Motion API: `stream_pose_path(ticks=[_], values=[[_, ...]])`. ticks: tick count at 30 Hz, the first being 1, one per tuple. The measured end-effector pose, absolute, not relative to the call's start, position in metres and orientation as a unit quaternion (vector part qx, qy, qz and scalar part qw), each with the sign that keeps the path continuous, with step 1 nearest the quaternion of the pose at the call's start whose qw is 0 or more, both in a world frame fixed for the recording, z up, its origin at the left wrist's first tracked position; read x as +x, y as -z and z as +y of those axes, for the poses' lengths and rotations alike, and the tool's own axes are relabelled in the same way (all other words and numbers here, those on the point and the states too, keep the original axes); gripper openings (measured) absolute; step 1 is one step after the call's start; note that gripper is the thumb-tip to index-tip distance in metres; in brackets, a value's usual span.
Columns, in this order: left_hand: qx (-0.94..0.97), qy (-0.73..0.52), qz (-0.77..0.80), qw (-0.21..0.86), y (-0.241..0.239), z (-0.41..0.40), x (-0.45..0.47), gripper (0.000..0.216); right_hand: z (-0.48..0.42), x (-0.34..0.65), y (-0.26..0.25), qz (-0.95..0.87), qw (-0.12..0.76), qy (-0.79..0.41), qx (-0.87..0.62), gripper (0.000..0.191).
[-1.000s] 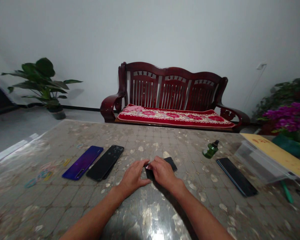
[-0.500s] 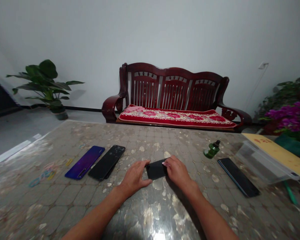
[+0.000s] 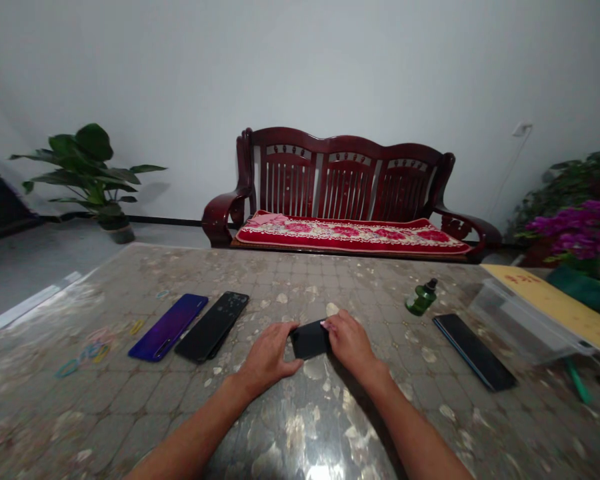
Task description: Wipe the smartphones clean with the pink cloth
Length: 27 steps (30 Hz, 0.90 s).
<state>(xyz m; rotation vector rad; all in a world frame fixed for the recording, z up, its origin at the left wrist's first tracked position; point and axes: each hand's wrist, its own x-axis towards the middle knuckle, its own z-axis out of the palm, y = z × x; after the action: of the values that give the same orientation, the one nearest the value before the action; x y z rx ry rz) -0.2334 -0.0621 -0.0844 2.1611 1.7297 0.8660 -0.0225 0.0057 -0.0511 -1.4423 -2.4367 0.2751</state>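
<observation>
A black phone point(image 3: 310, 339) lies on the patterned table point(image 3: 280, 433) straight ahead of me. My left hand point(image 3: 267, 357) grips its left end with thumb and curled fingers. My right hand point(image 3: 347, 343) covers its right end, fingers bent over the top edge. Both hands rest on the table surface. Part of the phone is hidden under my right hand.
A purple phone point(image 3: 169, 327) and a black phone point(image 3: 213, 325) lie side by side at left, coloured rubber bands point(image 3: 87, 348) beyond them. At right are a small green bottle point(image 3: 421, 298), another dark phone point(image 3: 473, 351) and a clear box with a yellow lid point(image 3: 540, 313).
My right hand has slid rightward along the black phone, uncovering its middle. My left hand has stayed at the left end. The view shifted slightly.
</observation>
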Motion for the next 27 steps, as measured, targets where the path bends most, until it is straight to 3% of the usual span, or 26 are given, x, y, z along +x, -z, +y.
stream_pose_path(ticks=[4,11,15,27], values=[[0.741,-0.293,0.593,0.115,0.083,-0.062,-0.233,0.061,0.017,-0.019,0.050,-0.812,0.135,-0.065,-0.564,0.025],[0.755,-0.292,0.578,0.100,0.085,-0.062,-0.231,0.056,0.000,-0.034,0.056,-0.862,0.151,-0.098,-0.474,0.024],[0.760,-0.287,0.574,0.100,0.084,-0.064,-0.232,0.053,0.015,-0.013,0.055,-0.811,0.157,-0.045,-0.562,0.023],[0.818,-0.131,0.561,0.003,0.086,-0.061,-0.228,0.051,0.027,0.001,0.070,-0.722,0.276,-0.117,-0.623,0.022]])
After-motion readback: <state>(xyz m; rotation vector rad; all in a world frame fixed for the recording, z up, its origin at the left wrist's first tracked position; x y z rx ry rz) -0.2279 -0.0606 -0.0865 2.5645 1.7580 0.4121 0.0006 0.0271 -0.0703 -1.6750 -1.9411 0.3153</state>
